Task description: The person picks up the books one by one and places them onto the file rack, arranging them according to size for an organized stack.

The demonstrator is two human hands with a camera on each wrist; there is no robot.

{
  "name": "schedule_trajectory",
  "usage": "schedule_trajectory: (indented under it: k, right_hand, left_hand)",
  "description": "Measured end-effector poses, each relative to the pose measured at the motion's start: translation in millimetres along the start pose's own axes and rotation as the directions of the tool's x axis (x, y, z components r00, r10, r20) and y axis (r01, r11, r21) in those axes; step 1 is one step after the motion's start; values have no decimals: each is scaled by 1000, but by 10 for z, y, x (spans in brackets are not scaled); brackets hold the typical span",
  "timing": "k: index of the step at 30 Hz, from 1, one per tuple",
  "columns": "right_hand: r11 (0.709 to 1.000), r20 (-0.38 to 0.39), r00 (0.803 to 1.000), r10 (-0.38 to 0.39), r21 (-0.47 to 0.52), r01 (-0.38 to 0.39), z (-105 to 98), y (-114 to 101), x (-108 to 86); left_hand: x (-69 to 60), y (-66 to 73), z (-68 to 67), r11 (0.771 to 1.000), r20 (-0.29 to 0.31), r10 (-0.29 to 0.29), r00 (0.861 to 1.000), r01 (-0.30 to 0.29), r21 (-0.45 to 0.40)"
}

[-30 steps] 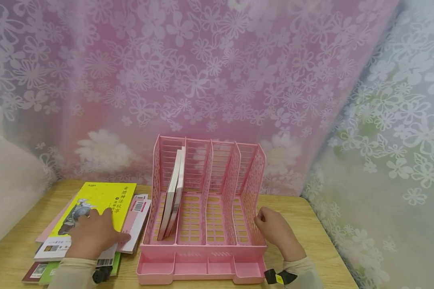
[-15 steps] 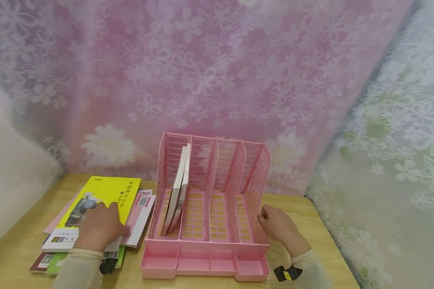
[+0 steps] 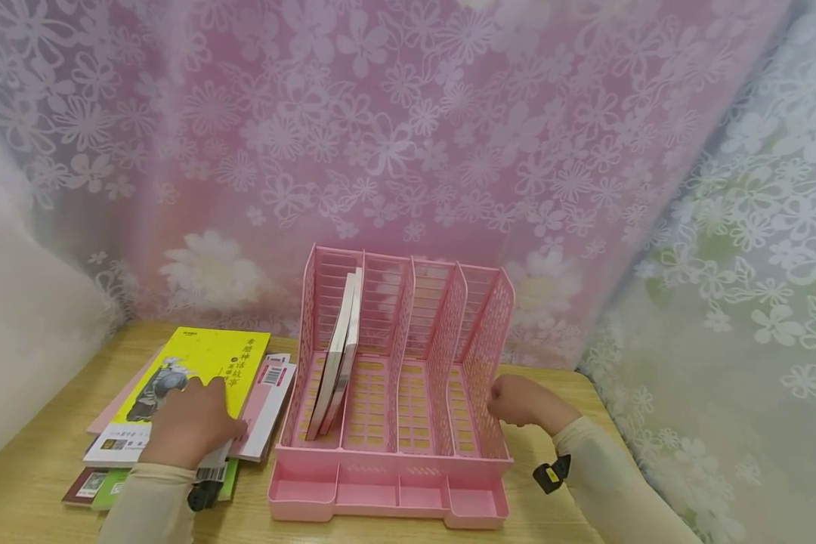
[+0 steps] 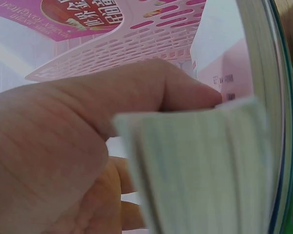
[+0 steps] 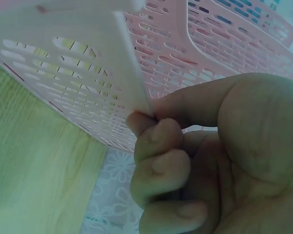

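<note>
A yellow book (image 3: 207, 359) lies on a pile at the left. My left hand (image 3: 190, 423) grips it near its lower right part, with bent fingers over the cover and the thumb at the right edge. Page edges (image 4: 200, 170) hide part of that hand (image 4: 53, 126) in the left wrist view. At the right, my right hand (image 3: 520, 400) pinches the outer side wall of the pink organizer (image 3: 391, 457). The right wrist view shows thumb and forefinger of this hand (image 5: 200, 146) on the wall's edge, the other fingers curled. Two books (image 3: 336, 351) lean in the leftmost slot.
Beneath and beside the yellow book are a pink-and-white book (image 3: 265, 415), a green book (image 3: 112, 483) and others. Small trays (image 3: 367, 495) form the organizer's front. Wooden table (image 3: 551, 517) surrounds it, and a floral curtain (image 3: 408, 151) hangs behind.
The head view has shifted, moving the scene slightly right and up. My right forearm has swung outward, while that hand stays at the side wall. My left hand keeps its place on the yellow book.
</note>
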State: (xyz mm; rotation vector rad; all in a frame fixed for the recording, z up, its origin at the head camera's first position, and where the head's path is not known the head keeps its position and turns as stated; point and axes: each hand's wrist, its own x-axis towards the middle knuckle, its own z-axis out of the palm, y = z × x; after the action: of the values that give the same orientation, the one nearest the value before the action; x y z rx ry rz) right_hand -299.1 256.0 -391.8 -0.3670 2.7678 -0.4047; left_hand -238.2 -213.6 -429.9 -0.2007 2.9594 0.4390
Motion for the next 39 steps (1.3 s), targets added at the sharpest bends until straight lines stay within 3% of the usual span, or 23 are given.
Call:
schedule_trajectory:
  k: [6, 12, 21, 30, 35, 39]
  right_hand:
    - [992, -14, 999, -32, -125, 30, -25, -102, 34]
    - [989, -21, 1000, -10, -148, 7, -2, -141, 45]
    - [988, -31, 999, 21, -155, -26, 40, -139, 56]
    - [989, -17, 1000, -23, -145, 20, 58, -109, 74]
    - [992, 21, 1000, -8, -130, 11, 5, -94, 53]
    - [997, 86, 996, 21, -80, -14, -35, -60, 55]
  left_hand:
    - [26, 23, 7, 1000, 9, -14, 1000, 14, 1]
    - [12, 25, 45, 999, 11, -34, 999, 34, 14]
    - [33, -94, 50, 993, -62, 106, 992, -103, 58]
    - [76, -130, -17, 993, 66, 73, 995, -78, 83]
    - [60, -91, 42, 979, 7, 129, 992, -128, 155]
    - [47, -11, 141, 986, -49, 84, 995, -76, 148]
